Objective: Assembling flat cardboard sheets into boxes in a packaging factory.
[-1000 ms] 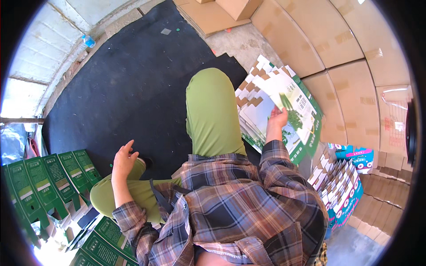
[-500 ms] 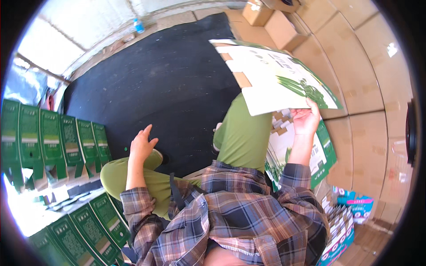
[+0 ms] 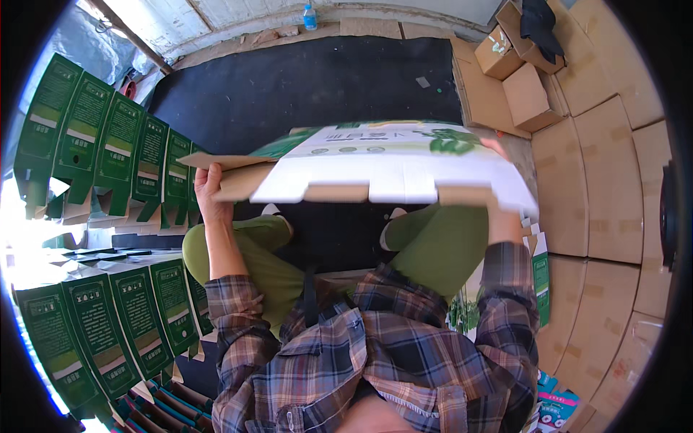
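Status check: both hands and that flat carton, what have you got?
Left hand and right hand each grip one end of the flat carton blank, held level above the knees. Nothing in the way.

Flat carton blank held up over the lap

Both hands grip a flattened green-and-white carton (image 3: 375, 162): left hand (image 3: 208, 191) at its left end, right hand (image 3: 502, 216) under its right end, above a black floor mat (image 3: 303, 86). Rows of folded green boxes (image 3: 108, 144) stand to the left.

A flat carton blank (image 3: 375, 162) lay across above the knees, the left hand (image 3: 209, 191) at its left end. Rows of folded cartons (image 3: 108, 144) stood left; cardboard boxes (image 3: 523, 72) sat far right, on the floor.
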Demonstrator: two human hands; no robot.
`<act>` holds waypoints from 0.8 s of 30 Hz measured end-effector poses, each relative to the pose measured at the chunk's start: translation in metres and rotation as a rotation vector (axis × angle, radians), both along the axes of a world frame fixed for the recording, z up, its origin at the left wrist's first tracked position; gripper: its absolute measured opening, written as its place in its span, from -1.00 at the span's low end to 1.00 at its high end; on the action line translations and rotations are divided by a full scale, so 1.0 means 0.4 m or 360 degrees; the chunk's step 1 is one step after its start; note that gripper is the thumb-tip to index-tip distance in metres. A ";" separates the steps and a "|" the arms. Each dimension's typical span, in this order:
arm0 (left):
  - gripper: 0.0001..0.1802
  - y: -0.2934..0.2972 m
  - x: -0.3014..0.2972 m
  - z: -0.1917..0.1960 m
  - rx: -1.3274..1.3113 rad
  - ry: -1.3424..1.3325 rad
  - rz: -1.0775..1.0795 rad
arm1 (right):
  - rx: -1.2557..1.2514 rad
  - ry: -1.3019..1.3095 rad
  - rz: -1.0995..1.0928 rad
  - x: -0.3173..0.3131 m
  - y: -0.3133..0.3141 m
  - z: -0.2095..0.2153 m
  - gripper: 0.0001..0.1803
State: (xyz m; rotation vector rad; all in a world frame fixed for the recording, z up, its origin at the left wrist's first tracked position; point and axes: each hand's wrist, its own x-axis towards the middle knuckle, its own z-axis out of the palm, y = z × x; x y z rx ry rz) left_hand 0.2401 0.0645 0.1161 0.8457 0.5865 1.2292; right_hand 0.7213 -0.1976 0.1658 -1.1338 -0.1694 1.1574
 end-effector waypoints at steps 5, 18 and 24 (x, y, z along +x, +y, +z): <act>-0.78 0.004 0.017 -0.043 -0.0116 0.0070 0.0154 | -0.0623 -0.0044 0.0080 0.016 0.126 -0.047 -0.60; -0.72 -0.058 0.081 -0.058 -0.0231 0.0535 0.0122 | -0.0472 -0.1746 -0.0300 -0.104 0.204 -0.103 -0.04; -0.66 -0.104 0.077 -0.014 -0.0007 0.1109 -0.0162 | -0.0656 -0.2274 -0.0141 -0.196 0.249 -0.103 0.40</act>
